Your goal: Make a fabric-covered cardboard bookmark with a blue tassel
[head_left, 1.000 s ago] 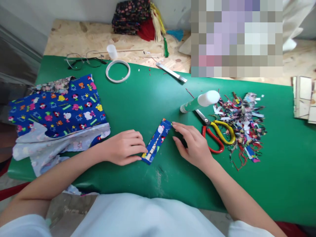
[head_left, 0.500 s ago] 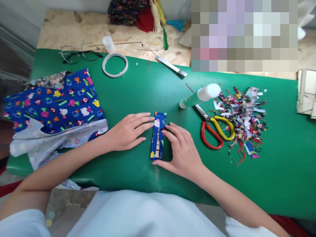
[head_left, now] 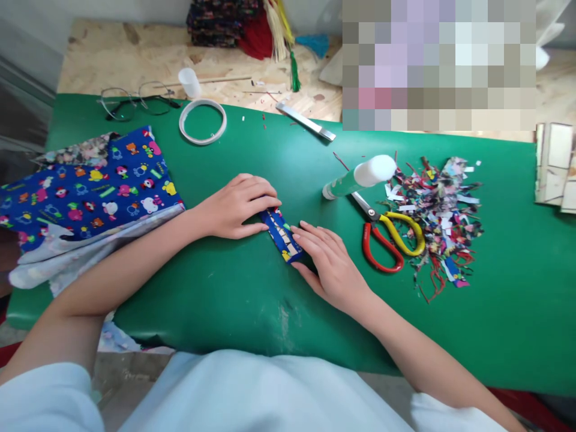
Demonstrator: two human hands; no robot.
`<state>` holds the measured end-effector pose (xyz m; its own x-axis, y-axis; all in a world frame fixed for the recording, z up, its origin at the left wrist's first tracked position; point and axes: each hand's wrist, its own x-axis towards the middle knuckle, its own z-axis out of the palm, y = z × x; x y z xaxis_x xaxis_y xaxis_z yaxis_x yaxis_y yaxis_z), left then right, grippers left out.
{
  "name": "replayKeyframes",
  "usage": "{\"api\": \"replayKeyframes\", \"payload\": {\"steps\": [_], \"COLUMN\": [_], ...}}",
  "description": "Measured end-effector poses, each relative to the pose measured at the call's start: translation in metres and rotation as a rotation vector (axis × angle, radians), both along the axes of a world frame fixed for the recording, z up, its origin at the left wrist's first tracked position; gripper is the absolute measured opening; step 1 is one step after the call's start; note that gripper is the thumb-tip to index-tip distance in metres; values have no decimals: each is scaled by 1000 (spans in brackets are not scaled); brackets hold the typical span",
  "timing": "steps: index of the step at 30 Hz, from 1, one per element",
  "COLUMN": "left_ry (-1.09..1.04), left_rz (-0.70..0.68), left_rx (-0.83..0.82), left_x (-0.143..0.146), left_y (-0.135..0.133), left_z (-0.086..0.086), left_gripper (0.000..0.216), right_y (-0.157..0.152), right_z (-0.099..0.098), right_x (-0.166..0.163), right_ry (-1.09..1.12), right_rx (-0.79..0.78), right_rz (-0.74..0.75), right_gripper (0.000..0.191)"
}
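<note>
A small strip wrapped in blue cartoon-print fabric [head_left: 281,234] lies slanted on the green mat, a pale band showing between its folded edges. My left hand [head_left: 238,207] grips its far end, fingers over the top and thumb at the side. At the near end, my right hand [head_left: 330,264] closes fingers and thumb around the corner. Right of the strip stands a glue stick [head_left: 344,183] with a white cap. Beside it lie scissors [head_left: 395,240] with one red and one yellow handle. A larger piece of the same blue fabric [head_left: 94,192] is spread at left.
A heap of fabric and thread scraps [head_left: 450,210] lies right of the scissors. Along the back are eyeglasses [head_left: 135,102], a white tape ring [head_left: 180,123], a small white cup [head_left: 189,82], metal tweezers [head_left: 306,122] and tassels [head_left: 294,72]. Pale boards [head_left: 555,162] sit far right.
The strip has turned from nearly upright to slanted, its far end moving left. My left hand has moved up onto that end, and my right hand has closed on the near end.
</note>
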<state>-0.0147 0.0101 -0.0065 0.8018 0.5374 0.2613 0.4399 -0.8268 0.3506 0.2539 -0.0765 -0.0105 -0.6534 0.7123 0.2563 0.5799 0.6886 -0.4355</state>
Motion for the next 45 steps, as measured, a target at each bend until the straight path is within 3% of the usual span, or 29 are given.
{"api": "replayKeyframes", "payload": {"steps": [7, 11, 14, 18, 21, 24, 28, 33, 38, 45], "left_ry": [53, 142, 254, 372, 407, 431, 488, 510, 374, 8], "left_rz": [0, -76, -33, 187, 356, 421, 387, 291, 359, 445], "left_rx": [-69, -120, -152, -67, 70, 131, 173, 107, -15, -215], "left_x": [-6, -1, 4, 14, 25, 39, 55, 60, 62, 43], "left_y": [-1, -1, 15, 78, 143, 198, 237, 255, 259, 236], "left_z": [5, 22, 40, 57, 55, 47, 42, 45, 50, 90], "left_gripper": [28, 34, 37, 28, 24, 31, 24, 35, 38, 39], "right_y": [0, 1, 1, 1, 1, 0, 0, -1, 1, 1], "right_z": [0, -1, -4, -7, -6, -4, -2, -3, -3, -4], "right_x": [0, 2, 4, 6, 7, 9, 11, 12, 11, 10], "right_ry": [24, 58, 99, 180, 217, 222, 212, 207, 207, 187], "right_rx": [17, 14, -7, -20, -23, -16, -12, -23, -30, 6], "right_rz": [8, 37, 50, 49, 43, 35, 31, 35, 38, 29], "right_gripper": [46, 45, 46, 44, 43, 42, 39, 39, 38, 39]}}
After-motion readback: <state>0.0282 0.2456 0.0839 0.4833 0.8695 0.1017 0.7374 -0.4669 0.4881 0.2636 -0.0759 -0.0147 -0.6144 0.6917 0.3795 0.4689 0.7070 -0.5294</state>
